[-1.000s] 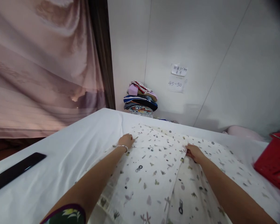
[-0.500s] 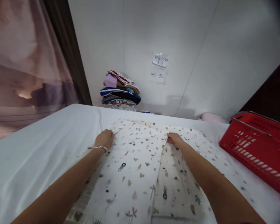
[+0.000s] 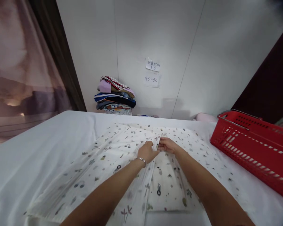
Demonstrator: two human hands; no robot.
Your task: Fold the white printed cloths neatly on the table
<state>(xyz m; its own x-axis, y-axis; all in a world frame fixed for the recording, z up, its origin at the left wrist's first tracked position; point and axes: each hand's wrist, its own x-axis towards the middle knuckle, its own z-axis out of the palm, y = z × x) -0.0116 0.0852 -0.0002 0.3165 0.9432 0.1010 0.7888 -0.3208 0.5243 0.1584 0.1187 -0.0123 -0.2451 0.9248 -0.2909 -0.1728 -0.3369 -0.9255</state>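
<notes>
A white cloth printed with small plants and animals lies spread on the white-covered table. Part of it is folded over, with an edge running down the middle. My left hand, with a thin bracelet on the wrist, rests on the cloth near its far edge, fingers curled onto the folded edge. My right hand is right beside it, almost touching, and pinches the same edge of the cloth.
A red plastic basket with a metal handle stands on the table at the right. A stack of folded clothes sits against the back wall, under two paper notes. A pinkish curtain hangs at the left.
My left hand has slid right across the cloth, from its left part to meet the right hand at the middle fold. The camera has turned right, so more of the red basket shows.
</notes>
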